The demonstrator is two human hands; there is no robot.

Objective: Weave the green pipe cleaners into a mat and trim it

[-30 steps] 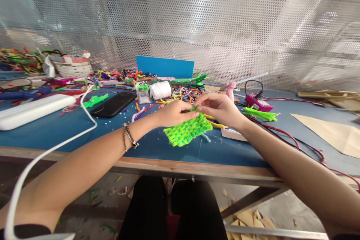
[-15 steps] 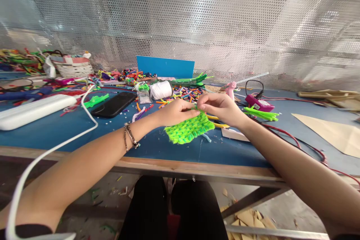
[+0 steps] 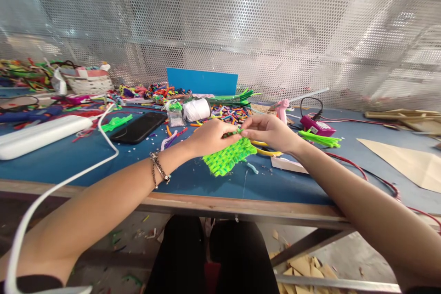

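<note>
A woven green pipe-cleaner piece [image 3: 228, 158], bright green with darker green flecks, hangs tilted just above the table. My left hand [image 3: 214, 137] pinches its upper edge between thumb and fingers. Close beside it, my right hand [image 3: 264, 132] pinches the upper right part of the same piece, thumb and fingertips together. The two hands' fingertips nearly meet, and they hide the top edge of the weave. Below the piece's right corner a short light-blue scrap [image 3: 252, 168] lies on the blue tabletop [image 3: 193, 183].
Behind my hands lie a white thread spool [image 3: 196, 110] and loose coloured pipe-cleaner bits. A black phone [image 3: 138, 127] and a white power strip [image 3: 44, 135] are at left. On the right are a pink glue gun [image 3: 282, 110], a magenta box [image 3: 317, 126] and green stems [image 3: 319, 139].
The green woven piece has turned slightly, its right side swinging down and inward. My right hand's fingers have shifted a little, and my left hand has moved slightly right.
</note>
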